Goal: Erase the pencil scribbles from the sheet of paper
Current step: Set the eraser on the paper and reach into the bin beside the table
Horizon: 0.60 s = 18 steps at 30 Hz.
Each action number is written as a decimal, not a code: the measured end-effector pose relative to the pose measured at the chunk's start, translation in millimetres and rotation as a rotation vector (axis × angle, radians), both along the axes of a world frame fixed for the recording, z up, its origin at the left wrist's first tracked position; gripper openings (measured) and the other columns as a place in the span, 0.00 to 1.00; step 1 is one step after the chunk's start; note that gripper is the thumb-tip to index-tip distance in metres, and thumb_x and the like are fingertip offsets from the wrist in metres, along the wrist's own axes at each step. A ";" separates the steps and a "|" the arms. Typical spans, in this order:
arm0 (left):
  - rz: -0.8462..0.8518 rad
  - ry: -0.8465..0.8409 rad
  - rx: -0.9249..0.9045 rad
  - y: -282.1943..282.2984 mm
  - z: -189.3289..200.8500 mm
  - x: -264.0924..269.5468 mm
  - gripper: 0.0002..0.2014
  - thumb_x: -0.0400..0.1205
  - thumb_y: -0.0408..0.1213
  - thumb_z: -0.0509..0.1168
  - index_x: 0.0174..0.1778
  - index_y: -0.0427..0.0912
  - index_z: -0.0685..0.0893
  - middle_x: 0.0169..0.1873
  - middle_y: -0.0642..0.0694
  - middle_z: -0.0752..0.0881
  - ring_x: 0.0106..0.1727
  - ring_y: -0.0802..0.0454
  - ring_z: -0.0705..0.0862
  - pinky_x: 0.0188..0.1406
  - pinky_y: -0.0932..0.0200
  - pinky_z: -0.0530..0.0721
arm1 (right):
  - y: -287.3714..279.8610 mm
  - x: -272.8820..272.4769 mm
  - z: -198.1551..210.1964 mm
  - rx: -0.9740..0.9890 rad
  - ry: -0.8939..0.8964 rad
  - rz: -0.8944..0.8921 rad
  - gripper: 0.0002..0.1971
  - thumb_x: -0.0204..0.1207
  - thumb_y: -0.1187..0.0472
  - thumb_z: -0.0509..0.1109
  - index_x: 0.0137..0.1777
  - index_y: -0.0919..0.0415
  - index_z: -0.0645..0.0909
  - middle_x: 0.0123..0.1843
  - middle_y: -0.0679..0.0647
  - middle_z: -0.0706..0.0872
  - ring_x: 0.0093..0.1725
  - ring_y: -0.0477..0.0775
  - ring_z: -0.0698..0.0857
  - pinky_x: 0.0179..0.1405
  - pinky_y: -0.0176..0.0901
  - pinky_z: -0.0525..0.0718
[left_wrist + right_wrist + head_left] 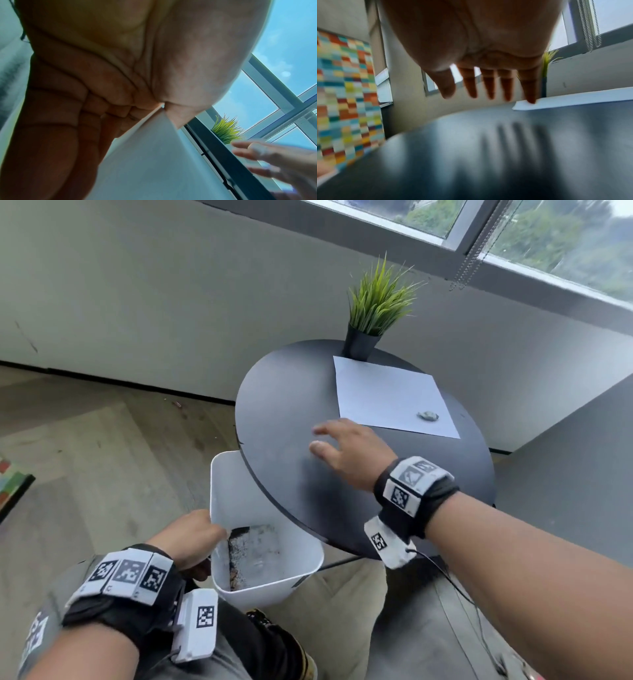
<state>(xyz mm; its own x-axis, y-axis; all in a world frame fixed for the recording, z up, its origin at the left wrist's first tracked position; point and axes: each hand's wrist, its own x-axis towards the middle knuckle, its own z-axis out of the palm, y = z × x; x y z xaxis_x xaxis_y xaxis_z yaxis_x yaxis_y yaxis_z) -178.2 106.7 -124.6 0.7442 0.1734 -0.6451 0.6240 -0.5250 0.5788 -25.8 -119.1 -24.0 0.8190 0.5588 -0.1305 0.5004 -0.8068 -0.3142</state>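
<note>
A white sheet of paper [390, 395] lies on the far right of the round black table [294, 412]; I make out no scribbles on it. A small grey lump, maybe an eraser [428, 415], rests near its front right corner. My right hand [337, 445] hovers just over the table's middle, fingers spread and straight, holding nothing; in the right wrist view the right hand [488, 93] casts a finger shadow on the tabletop, with the paper's corner [573, 100] beyond. My left hand [191, 539] grips the rim of a white bin [270, 573] held below the table's near edge.
A potted green plant [373, 313] stands at the table's far edge, touching the paper's back corner. The bin's bottom shows dark dust and crumbs. A grey wall and a window lie behind. Wooden floor spreads to the left.
</note>
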 end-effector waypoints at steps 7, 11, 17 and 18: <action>0.031 -0.002 -0.003 -3.4 1.9 -1.9 0.10 0.82 0.33 0.64 0.54 0.35 0.87 0.49 0.34 0.91 0.47 0.38 0.91 0.20 0.69 0.80 | -15.5 -102.4 -18.2 -0.221 0.141 0.499 0.40 0.80 0.29 0.53 0.87 0.47 0.48 0.89 0.48 0.42 0.87 0.52 0.39 0.83 0.58 0.40; 0.059 0.009 -0.059 -4.3 1.5 -2.1 0.12 0.80 0.41 0.67 0.54 0.37 0.86 0.48 0.36 0.91 0.49 0.37 0.91 0.23 0.69 0.81 | -86.2 -77.8 -4.9 0.280 0.111 -0.004 0.35 0.81 0.33 0.55 0.85 0.46 0.58 0.86 0.41 0.58 0.84 0.38 0.53 0.85 0.40 0.49; 0.049 0.037 -0.109 -9.4 5.6 3.0 0.19 0.74 0.45 0.68 0.54 0.34 0.87 0.48 0.33 0.92 0.50 0.34 0.91 0.28 0.63 0.82 | -164.0 -35.9 -46.4 -0.221 0.128 -0.753 0.48 0.71 0.22 0.35 0.87 0.50 0.49 0.89 0.53 0.44 0.87 0.59 0.42 0.81 0.72 0.44; 0.041 0.038 -0.112 -10.5 5.7 3.3 0.23 0.70 0.47 0.66 0.53 0.34 0.87 0.48 0.34 0.92 0.50 0.35 0.91 0.28 0.63 0.82 | -151.4 -39.2 -47.5 -0.238 0.139 -0.720 0.45 0.74 0.23 0.36 0.87 0.48 0.47 0.89 0.50 0.41 0.87 0.59 0.39 0.80 0.74 0.42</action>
